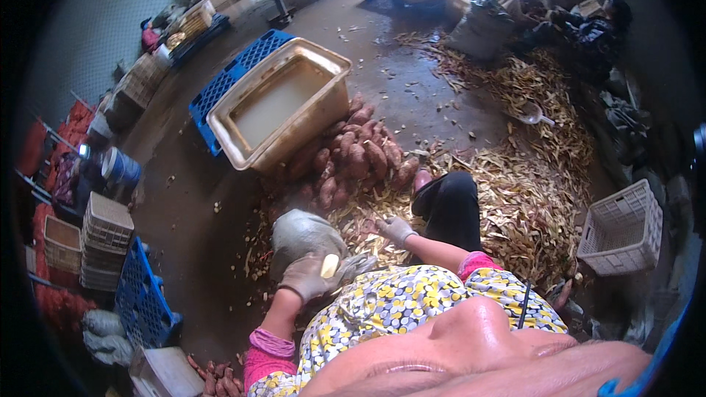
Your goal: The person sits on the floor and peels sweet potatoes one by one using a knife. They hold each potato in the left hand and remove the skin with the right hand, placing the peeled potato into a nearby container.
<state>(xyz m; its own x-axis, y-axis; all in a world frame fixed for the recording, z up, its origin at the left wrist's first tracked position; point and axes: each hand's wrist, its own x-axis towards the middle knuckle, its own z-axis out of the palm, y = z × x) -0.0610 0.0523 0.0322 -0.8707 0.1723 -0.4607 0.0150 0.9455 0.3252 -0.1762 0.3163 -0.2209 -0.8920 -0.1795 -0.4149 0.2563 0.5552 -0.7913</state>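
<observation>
My left hand, in a pale glove, is at the lower middle with a yellow handle-like piece between thumb and fingers; its other end is hidden. Beneath and behind this hand lies a grey-white plastic sack. My right hand, also gloved, reaches over the heap of peelings, near a small reddish piece; whether the fingers grip anything is unclear. Beyond both hands, red-skinned sweet potatoes are piled against a large tub.
The tub holds cloudy water and stands by a blue pallet. A white plastic crate is at right, near a scoop on peelings. Stacked crates stand at left. One person is at upper right, another at upper left.
</observation>
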